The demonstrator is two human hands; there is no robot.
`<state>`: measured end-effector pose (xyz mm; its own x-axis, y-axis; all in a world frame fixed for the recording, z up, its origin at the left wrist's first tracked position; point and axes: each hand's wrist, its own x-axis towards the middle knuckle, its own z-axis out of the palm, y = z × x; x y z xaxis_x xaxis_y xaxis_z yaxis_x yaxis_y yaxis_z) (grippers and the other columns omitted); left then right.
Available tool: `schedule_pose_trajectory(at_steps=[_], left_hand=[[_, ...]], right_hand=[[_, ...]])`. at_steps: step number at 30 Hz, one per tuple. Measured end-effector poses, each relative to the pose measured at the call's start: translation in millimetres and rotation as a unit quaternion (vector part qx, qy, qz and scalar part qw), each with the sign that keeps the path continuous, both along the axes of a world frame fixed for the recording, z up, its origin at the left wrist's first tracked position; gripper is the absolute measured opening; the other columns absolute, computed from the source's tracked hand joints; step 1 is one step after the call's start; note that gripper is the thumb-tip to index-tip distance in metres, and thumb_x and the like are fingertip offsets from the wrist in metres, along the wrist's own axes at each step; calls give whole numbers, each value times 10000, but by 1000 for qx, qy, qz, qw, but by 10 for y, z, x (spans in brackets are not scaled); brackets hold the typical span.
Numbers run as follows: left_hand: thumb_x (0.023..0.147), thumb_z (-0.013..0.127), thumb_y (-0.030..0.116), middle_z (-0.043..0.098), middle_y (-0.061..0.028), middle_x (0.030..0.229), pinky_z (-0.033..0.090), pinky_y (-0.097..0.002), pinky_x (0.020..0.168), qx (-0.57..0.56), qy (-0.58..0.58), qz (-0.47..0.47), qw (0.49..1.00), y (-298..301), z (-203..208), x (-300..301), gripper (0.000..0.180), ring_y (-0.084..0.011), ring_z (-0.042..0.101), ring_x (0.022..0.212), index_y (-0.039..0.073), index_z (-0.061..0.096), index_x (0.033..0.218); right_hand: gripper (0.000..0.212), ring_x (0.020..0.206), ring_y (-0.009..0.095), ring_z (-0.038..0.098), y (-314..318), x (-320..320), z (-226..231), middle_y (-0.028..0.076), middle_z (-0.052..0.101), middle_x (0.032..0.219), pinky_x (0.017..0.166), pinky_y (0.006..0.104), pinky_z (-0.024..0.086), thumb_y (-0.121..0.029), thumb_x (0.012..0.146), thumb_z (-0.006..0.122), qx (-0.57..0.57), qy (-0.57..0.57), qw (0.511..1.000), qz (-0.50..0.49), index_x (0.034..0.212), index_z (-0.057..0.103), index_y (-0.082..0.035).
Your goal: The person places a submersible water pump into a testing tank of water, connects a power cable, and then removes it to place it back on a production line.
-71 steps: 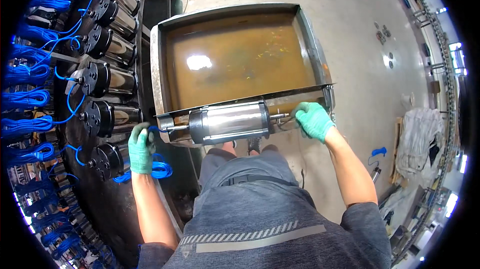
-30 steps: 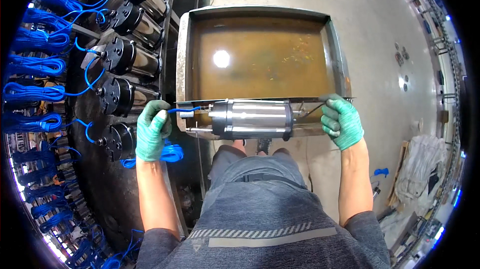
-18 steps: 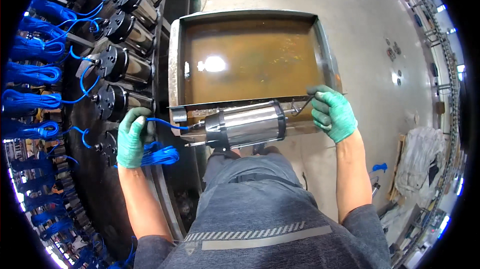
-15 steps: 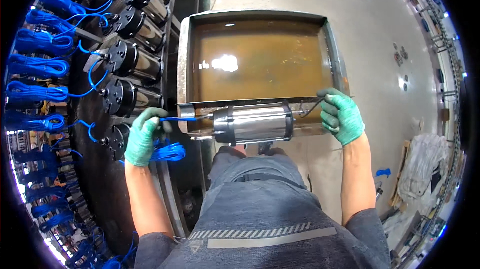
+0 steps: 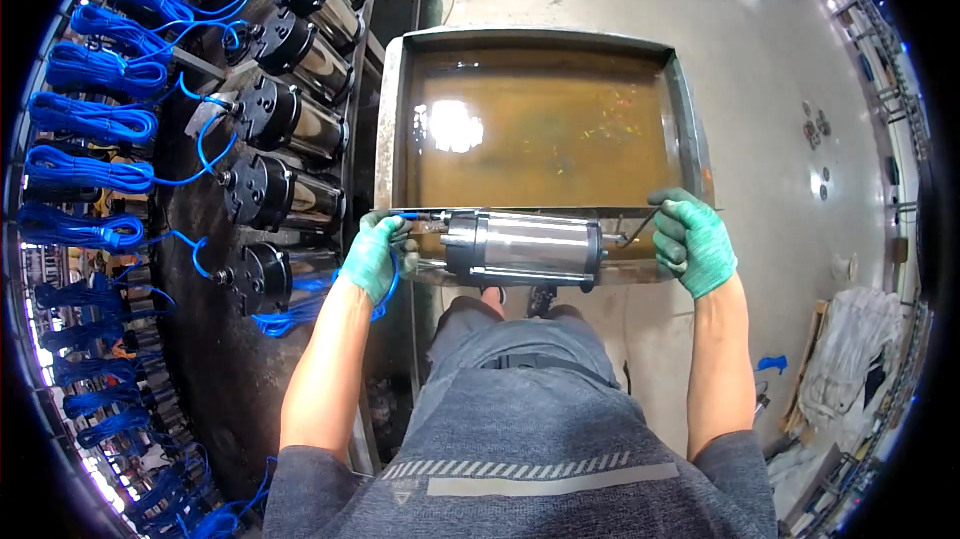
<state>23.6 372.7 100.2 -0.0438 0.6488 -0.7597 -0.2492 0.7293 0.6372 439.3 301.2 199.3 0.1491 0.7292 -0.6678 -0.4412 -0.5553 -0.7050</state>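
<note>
A shiny metal cylinder with black end caps (image 5: 545, 244), looking like a pump motor, lies sideways across the near end of the metal tank (image 5: 391, 119). My left hand (image 5: 370, 259), in a green glove, is closed around a blue cable (image 5: 408, 215) that runs to the cylinder's left cap. Part of this cable loops down beside my wrist, and a blue coil (image 5: 285, 324) shows left of my forearm. My right hand (image 5: 697, 244), gloved too, is closed on a thin dark bent rod (image 5: 640, 225) reaching to the cylinder's right end.
Brownish liquid (image 5: 540, 139) fills the tank. To the left, similar cylinders (image 5: 285, 194) stand in a row, wired to bundled blue cables (image 5: 95, 119). On the right, a clear plastic bag (image 5: 850, 344) lies on the grey floor beside a small blue scrap (image 5: 771, 364).
My left hand has moved right along the cable, nearer the cylinder. The coil that hung beneath it now shows left of my forearm. My right hand keeps its grip; the view has shifted slightly.
</note>
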Motion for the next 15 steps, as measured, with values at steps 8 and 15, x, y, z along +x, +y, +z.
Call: schedule_pose_trajectory(at_steps=[8, 15], left_hand=[[1017, 484, 194, 428, 47, 703, 267, -217, 389, 42, 20, -131, 990, 9, 329, 85, 192, -67, 393, 514, 147, 553, 1191], [945, 619, 260, 412, 56, 677, 274, -219, 386, 54, -27, -182, 981, -267, 447, -64, 242, -63, 375, 479, 145, 575, 1153]], right_hand=[[235, 404, 74, 323, -27, 35, 81, -50, 369, 586, 348, 236, 257, -129, 994, 456, -3, 26, 1000, -18, 1132, 590, 6], [253, 380, 72, 299, -172, 182, 163, -55, 359, 579, 344, 242, 264, -156, 992, 462, 3, 61, 998, 24, 1151, 594, -10]])
